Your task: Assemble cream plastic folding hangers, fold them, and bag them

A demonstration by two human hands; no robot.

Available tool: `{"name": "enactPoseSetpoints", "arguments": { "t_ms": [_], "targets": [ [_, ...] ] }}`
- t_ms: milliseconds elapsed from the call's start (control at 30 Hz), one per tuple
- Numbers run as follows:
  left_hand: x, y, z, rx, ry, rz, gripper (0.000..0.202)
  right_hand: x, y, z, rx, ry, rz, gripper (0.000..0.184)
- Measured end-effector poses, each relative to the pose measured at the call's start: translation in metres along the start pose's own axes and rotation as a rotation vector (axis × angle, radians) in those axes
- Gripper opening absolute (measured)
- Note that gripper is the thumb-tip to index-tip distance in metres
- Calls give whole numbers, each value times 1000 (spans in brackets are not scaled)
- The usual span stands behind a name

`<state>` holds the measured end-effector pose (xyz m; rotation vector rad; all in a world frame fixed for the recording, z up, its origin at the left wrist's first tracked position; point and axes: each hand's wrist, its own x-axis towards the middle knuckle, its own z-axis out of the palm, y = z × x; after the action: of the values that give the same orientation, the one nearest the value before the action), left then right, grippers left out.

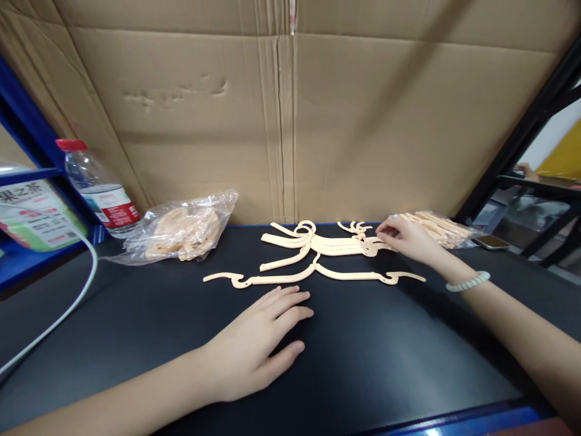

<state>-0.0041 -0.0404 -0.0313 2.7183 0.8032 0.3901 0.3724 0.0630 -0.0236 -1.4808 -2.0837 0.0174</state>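
Observation:
My left hand [256,342] lies on the black table, palm down, with its fingers spread and nothing in it. Just beyond its fingertips is a cream-coloured, hanger-like set of pieces [284,279]: two curved arms meet in the middle, with a hooked piece at each outer end. Behind it lies a stack of similar curved arms [336,244]. My right hand [408,240], wearing a pale beaded bracelet [468,282], reaches to the right end of this stack, by some small hooked pieces [358,229]. Its thumb and fingers are pinched together; what is between them is hidden.
A clear plastic bag [190,229] of cream pieces lies at the back left, beside a red-capped bottle [106,194] and a white cable [88,284]. At the back right are another bag of pieces [438,229] and a phone [491,242]. Cardboard [204,139] walls the back.

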Motion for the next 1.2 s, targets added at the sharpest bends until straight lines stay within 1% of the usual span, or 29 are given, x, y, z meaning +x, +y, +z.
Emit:
{"name": "enactPoseSetpoints", "arguments": {
  "t_ms": [100, 167, 233, 333, 467, 567, 700, 900, 967, 1033, 1133, 1200],
  "targets": [
    [0, 0, -1, -11, 6, 1, 39, 4, 15, 8, -60, -7, -71, 23],
    [0, 0, 0, -8, 13, 7, 39, 6, 20, 15, -98, -25, -148, 26],
    [0, 0, 2, -2, 31, 9, 38, 9, 23, 22, -124, -23, -195, 30],
    [0, 0, 3, -1, 65, 3, 38, 15, 26, 30, -183, -15, -210, 41],
    [0, 0, 4, 12, 51, 6, 39, 24, 28, 35, -226, -53, -239, 49],
    [-1, -1, 4, 37, 44, -7, 39, 32, 26, 37, -245, -63, -289, 47],
    [-1, -3, 3, 49, -9, -2, 41, 40, 22, 41, -301, -42, -319, 35],
    [-3, -3, 3, 5, 19, 10, 41, 38, 15, 37, -310, 5, -297, 26],
    [-2, -3, 2, -12, 29, 11, 41, 36, 13, 32, -312, 34, -287, 26],
    [-1, -2, 1, -33, 42, 15, 41, 34, 8, 26, -297, 94, -270, 27],
    [1, 1, -3, -64, 52, 12, 39, 28, -9, 16, -155, 294, -227, 26],
    [1, 4, -5, -94, 36, 2, 38, 21, -29, 10, 44, 446, -155, 20]
  ]
}}
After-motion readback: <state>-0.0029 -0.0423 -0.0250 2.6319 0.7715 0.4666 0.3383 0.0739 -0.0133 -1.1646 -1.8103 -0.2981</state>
